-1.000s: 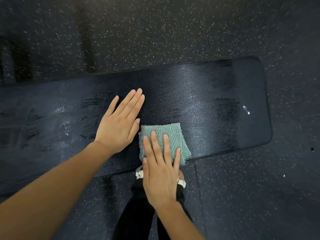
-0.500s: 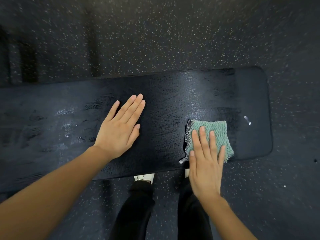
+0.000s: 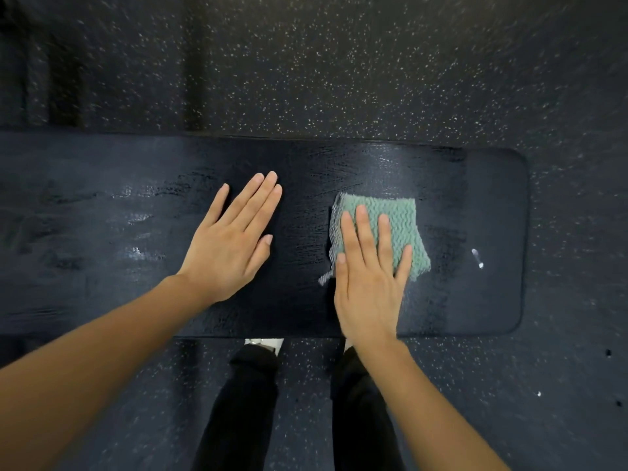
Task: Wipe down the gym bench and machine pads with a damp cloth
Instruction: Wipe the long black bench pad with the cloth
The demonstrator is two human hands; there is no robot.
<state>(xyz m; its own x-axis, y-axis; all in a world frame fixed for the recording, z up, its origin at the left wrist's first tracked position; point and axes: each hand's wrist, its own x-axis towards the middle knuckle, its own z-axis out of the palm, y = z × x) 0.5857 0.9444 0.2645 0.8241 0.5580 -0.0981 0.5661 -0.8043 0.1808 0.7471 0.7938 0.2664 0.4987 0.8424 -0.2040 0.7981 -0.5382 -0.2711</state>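
Note:
A long black padded bench (image 3: 102,205) runs across the view, its rounded end at the right. Wet streaks shine over most of its top, while the right end looks matt. A folded green cloth (image 3: 399,219) lies flat on the pad right of the middle. My right hand (image 3: 368,280) presses on the cloth with straight fingers, covering its near half. My left hand (image 3: 231,243) rests flat on the pad to the left of the cloth, fingers straight and together. A small white mark (image 3: 477,258) shows on the pad near the right end.
Dark rubber floor with pale speckles (image 3: 339,69) surrounds the bench. My legs in black trousers (image 3: 244,402) stand close to the bench's near edge, a white shoe tip (image 3: 263,343) showing under it.
My right hand slid the cloth from beside my left hand to the right along the pad, then a little away from the near edge. My left hand stayed flat in place.

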